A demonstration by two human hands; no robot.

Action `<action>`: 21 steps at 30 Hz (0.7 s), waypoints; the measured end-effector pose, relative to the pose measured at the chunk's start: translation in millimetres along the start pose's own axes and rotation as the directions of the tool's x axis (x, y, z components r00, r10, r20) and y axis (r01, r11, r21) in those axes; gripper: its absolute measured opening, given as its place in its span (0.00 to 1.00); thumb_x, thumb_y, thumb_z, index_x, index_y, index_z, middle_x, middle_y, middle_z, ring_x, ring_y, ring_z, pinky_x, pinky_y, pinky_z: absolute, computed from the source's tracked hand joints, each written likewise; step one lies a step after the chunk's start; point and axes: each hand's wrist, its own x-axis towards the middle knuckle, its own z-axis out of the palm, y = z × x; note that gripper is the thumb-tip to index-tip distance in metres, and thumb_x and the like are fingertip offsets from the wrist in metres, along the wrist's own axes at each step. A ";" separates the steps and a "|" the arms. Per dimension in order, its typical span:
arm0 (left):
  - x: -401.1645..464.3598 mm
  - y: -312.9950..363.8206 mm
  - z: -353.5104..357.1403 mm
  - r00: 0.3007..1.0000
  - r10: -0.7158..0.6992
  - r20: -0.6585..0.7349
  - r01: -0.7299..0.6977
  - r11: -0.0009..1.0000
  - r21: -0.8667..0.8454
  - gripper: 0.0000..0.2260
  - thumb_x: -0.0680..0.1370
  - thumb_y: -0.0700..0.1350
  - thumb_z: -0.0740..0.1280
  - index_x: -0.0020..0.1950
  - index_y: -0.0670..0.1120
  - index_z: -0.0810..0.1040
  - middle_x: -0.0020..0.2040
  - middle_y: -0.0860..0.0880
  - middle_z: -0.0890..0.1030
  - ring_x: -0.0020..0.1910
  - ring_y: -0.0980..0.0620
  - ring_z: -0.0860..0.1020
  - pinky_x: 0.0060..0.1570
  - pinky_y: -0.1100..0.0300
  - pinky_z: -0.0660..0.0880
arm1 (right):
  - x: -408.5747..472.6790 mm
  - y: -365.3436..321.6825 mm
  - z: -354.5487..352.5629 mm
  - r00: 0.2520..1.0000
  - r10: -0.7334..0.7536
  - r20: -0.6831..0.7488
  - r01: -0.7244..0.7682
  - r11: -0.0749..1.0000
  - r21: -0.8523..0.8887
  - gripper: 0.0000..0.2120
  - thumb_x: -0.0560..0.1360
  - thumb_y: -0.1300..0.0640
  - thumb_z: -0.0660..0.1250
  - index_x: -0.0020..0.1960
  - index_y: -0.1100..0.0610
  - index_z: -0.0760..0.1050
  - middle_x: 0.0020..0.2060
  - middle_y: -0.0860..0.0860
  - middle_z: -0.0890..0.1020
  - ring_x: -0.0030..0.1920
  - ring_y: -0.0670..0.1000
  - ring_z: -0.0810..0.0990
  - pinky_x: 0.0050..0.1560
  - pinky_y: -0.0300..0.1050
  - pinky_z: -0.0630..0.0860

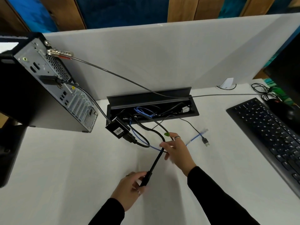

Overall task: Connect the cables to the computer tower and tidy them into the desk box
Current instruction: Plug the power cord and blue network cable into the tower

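Observation:
The computer tower (48, 82) stands at the left with its rear ports facing me; one black cable is plugged into it and leads to a small adapter box (117, 129). The desk box (193, 113) is sunk in the white desk with its lid up, and several cables spill out of it. My left hand (129, 187) grips the plug end of a thick black cable (156, 161). My right hand (173, 149) holds the same cable farther along. A blue network cable (194, 138) and a black USB cable (205, 142) lie loose on the desk.
A grey security cable (113, 73) runs from a lock on the tower across the box to the right. A black keyboard (269, 135) and mouse (283, 109) sit at the right, below a monitor edge. A grey partition stands behind the desk.

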 end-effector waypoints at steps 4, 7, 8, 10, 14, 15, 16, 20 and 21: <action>3.1 0.2 -2.0 1.000 -0.002 0.008 0.002 1.000 0.007 0.21 0.75 0.36 0.66 0.53 0.64 0.70 0.49 0.56 0.75 0.39 0.69 0.73 0.41 0.76 0.71 | -3.6 -8.2 -5.1 0.990 0.032 0.135 -0.045 0.995 0.093 0.17 0.75 0.58 0.67 0.60 0.50 0.65 0.49 0.54 0.81 0.29 0.53 0.82 0.24 0.28 0.68; 5.8 1.5 -1.6 1.000 0.013 0.000 -0.013 1.000 -0.001 0.20 0.76 0.36 0.65 0.59 0.60 0.72 0.50 0.56 0.74 0.40 0.61 0.74 0.42 0.75 0.71 | -8.0 -7.9 -1.8 0.988 -0.014 0.156 -0.002 0.995 0.098 0.22 0.76 0.61 0.65 0.64 0.47 0.62 0.46 0.55 0.79 0.32 0.50 0.82 0.29 0.27 0.71; 6.8 1.9 -1.2 1.000 0.012 0.000 -0.012 1.000 -0.005 0.20 0.76 0.36 0.65 0.60 0.58 0.72 0.50 0.56 0.74 0.40 0.58 0.74 0.42 0.75 0.71 | -8.1 -5.8 -0.6 0.990 -0.026 0.139 0.013 0.996 0.093 0.22 0.76 0.62 0.64 0.64 0.46 0.61 0.45 0.55 0.78 0.33 0.48 0.82 0.29 0.28 0.71; 9.3 3.9 0.3 1.000 0.006 -0.001 -0.006 0.999 -0.040 0.19 0.76 0.36 0.66 0.60 0.57 0.73 0.51 0.55 0.75 0.40 0.56 0.74 0.43 0.74 0.72 | -7.6 -0.8 -0.1 0.994 -0.041 0.099 0.031 0.994 0.100 0.19 0.77 0.62 0.63 0.63 0.46 0.65 0.44 0.55 0.77 0.34 0.45 0.81 0.29 0.29 0.70; 17.8 19.0 -1.7 0.996 -0.087 -0.015 0.077 0.940 -0.333 0.16 0.76 0.36 0.65 0.52 0.59 0.74 0.51 0.51 0.77 0.47 0.54 0.75 0.44 0.68 0.73 | -4.7 8.1 -2.8 0.997 -0.061 0.048 0.053 0.985 0.162 0.12 0.77 0.65 0.61 0.53 0.49 0.72 0.41 0.53 0.75 0.31 0.46 0.75 0.28 0.32 0.69; 21.0 25.2 -3.8 0.989 -0.147 -0.014 0.126 0.889 -0.440 0.14 0.77 0.38 0.64 0.53 0.58 0.75 0.52 0.51 0.77 0.50 0.55 0.75 0.45 0.66 0.73 | -4.1 10.1 -4.2 0.997 -0.057 0.042 0.050 0.988 0.147 0.10 0.77 0.65 0.61 0.51 0.49 0.72 0.40 0.53 0.75 0.30 0.46 0.74 0.28 0.33 0.70; 24.5 30.9 -5.8 0.977 -0.212 0.004 0.181 0.822 -0.540 0.12 0.79 0.41 0.63 0.54 0.57 0.76 0.53 0.52 0.77 0.52 0.55 0.75 0.47 0.63 0.73 | -3.6 12.0 -5.7 0.998 -0.053 0.038 0.047 0.989 0.140 0.09 0.78 0.65 0.60 0.49 0.51 0.73 0.39 0.53 0.74 0.29 0.46 0.74 0.28 0.33 0.70; 39.6 44.7 -11.0 0.933 -0.332 0.138 0.301 0.508 -0.807 0.11 0.80 0.48 0.59 0.60 0.52 0.76 0.57 0.51 0.79 0.56 0.52 0.75 0.58 0.51 0.71 | -0.7 16.7 -12.4 0.999 -0.044 0.004 0.043 0.979 0.198 0.09 0.78 0.66 0.57 0.46 0.57 0.74 0.36 0.55 0.75 0.27 0.45 0.74 0.27 0.35 0.73; 42.5 46.6 -11.9 0.928 -0.337 0.158 0.306 0.451 -0.838 0.11 0.80 0.49 0.59 0.60 0.51 0.76 0.57 0.51 0.79 0.57 0.51 0.75 0.60 0.49 0.69 | 0.5 16.4 -13.8 0.999 -0.049 -0.008 0.050 0.980 0.193 0.09 0.78 0.66 0.57 0.46 0.57 0.74 0.36 0.55 0.75 0.27 0.45 0.74 0.28 0.36 0.74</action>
